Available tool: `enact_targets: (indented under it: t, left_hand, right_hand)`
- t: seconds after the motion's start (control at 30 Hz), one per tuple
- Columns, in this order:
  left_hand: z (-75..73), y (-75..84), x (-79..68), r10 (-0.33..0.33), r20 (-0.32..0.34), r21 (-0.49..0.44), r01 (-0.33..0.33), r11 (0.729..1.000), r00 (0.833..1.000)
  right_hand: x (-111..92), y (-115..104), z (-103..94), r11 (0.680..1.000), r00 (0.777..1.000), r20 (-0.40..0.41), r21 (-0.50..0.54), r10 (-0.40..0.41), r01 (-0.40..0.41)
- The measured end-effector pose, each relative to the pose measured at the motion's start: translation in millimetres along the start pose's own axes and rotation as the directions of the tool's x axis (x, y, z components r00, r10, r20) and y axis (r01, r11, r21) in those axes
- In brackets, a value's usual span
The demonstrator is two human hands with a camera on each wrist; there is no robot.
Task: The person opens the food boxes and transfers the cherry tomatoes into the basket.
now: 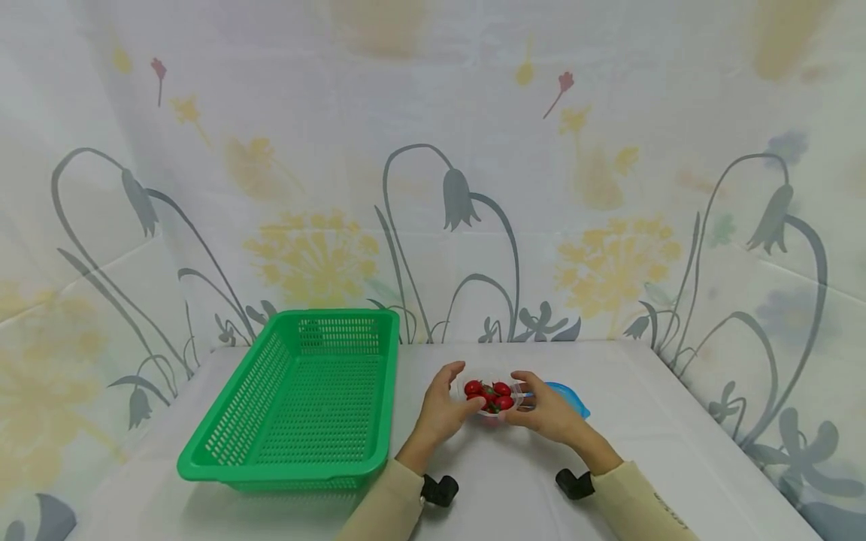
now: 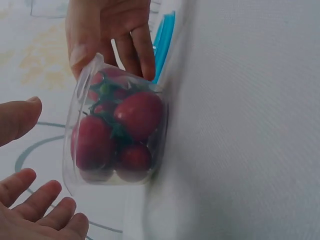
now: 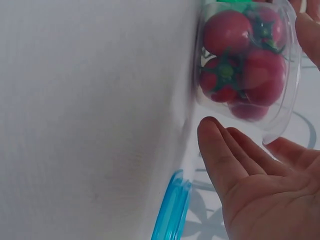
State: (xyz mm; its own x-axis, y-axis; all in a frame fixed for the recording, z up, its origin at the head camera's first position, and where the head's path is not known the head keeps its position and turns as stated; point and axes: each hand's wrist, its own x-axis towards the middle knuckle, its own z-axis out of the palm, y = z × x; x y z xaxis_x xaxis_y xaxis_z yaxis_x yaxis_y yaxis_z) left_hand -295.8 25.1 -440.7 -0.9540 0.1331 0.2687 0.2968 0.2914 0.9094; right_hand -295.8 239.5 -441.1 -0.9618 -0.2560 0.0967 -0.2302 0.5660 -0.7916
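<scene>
A small clear plastic tub [image 1: 492,418] of red tomatoes [image 2: 139,116] with green stalks sits on the white cloth, its top uncovered. To its left is my left hand [image 1: 441,409], thumb and fingers spread apart; the left wrist view shows a gap between those fingers and the tub. From the right my right hand [image 1: 549,415] reaches to the tub, its thumb right at the corner tab. The fingers of that hand [image 3: 222,155] lie fairly straight beside the tub's wall. Behind the right hand lies a blue lid [image 1: 568,397], partly hidden by it.
A large green plastic basket [image 1: 196,472] with slotted sides stands to the left, near my left forearm. At the back, a flower-printed curtain [image 1: 433,285] rises behind the table [image 1: 514,496]. Black cameras [image 1: 440,491] are strapped at both wrists.
</scene>
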Motion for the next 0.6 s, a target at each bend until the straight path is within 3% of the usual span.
enact_targets:
  t: [0.17,0.33,0.6]
  left_hand:
    - [1.8,8.1,-1.0,0.096,0.01,0.088,-0.096,0.991,0.995]
    - [1.1,15.9,-1.8,0.189,0.058,0.17,-0.196,0.966,0.98]
    - [-9.4,44.6,-5.7,0.236,0.14,0.262,-0.266,0.928,0.962]
  right_hand:
    - [0,0,3.3,1.0,1.0,-0.001,0.028,0.012,-0.012]
    - [1,2,7.0,0.999,1.0,0.001,0.049,0.009,-0.009]
    - [2,-1,8.5,0.997,1.0,0.021,0.075,0.013,-0.015]
